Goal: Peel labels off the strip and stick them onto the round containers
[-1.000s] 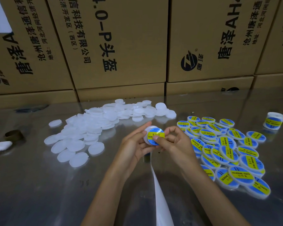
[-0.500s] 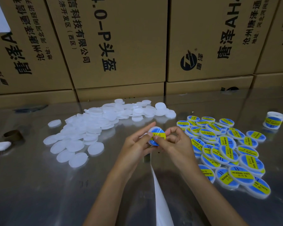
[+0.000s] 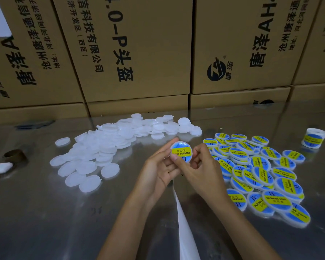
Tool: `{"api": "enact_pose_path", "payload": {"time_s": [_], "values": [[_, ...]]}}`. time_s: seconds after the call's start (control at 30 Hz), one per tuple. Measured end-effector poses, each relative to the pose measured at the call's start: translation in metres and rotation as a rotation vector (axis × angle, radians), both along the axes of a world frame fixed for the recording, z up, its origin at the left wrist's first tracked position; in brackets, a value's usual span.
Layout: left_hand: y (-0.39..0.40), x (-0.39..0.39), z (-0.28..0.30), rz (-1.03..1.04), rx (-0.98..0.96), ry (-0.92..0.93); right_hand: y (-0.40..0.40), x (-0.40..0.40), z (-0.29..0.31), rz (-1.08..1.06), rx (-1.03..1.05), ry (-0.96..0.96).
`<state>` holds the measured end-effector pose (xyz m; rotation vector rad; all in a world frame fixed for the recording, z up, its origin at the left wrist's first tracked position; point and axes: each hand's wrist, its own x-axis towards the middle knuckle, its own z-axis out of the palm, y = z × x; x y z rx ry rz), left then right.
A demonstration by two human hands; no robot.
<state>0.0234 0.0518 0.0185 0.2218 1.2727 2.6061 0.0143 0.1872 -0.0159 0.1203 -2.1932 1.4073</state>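
Hands: both are holding one round container (image 3: 181, 152) up above the table (image 3: 45, 212), its blue and yellow label (image 3: 181, 152) facing the camera.
Left hand (image 3: 160, 168): is cradling the container from the left, fingers curling round its rim and reaching behind it.
Right hand (image 3: 201, 166): is gripping the container's right edge with bent fingers, thumb pressing on the lower left part of the label.
Strip (image 3: 186, 229): white backing paper is hanging down from between the hands toward the camera.
Right of the hands: a heap of labelled containers (image 3: 261, 171) is lying on the table, many overlapping.
Far right: a roll of labels (image 3: 313, 140) is standing apart from that heap.
Left of the hands: a pile of plain white containers (image 3: 105, 147) is spreading across the table.
Beyond the hands: cardboard boxes (image 3: 139, 53) are standing stacked along the table's far edge.
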Motion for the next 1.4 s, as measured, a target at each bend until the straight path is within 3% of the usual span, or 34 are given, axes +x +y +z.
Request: {"api": "enact_pose_path", "payload": {"time_s": [0.27, 0.43, 0.57, 0.73, 0.97, 1.13, 1.3, 1.4], "values": [[0.002, 0.000, -0.004, 0.065, -0.170, 0.044, 0.005, 0.001, -0.001, -0.064, 0.147, 0.162], [0.001, 0.003, -0.007, 0.222, -0.380, 0.138, 0.006, -0.001, -0.003, -0.013, 0.155, 0.192], [0.001, 0.005, -0.007, 0.322, -0.377, 0.153, 0.008, -0.002, -0.004, 0.107, 0.073, 0.134], [0.001, 0.002, -0.011, 0.435, -0.336, 0.129, 0.005, -0.005, -0.008, 0.164, 0.169, 0.052], [0.001, 0.004, -0.009, 0.389, -0.321, 0.161, 0.006, -0.002, -0.007, 0.132, 0.265, 0.077], [-0.002, 0.002, -0.006, 0.241, -0.407, 0.153, 0.007, -0.003, -0.005, -0.014, 0.327, 0.093], [-0.004, 0.000, -0.008, 0.153, -0.507, 0.200, 0.009, -0.005, -0.006, 0.036, 0.262, 0.052], [-0.004, 0.002, -0.008, 0.213, -0.510, 0.164, 0.008, -0.005, -0.004, 0.115, 0.075, 0.010]]}}
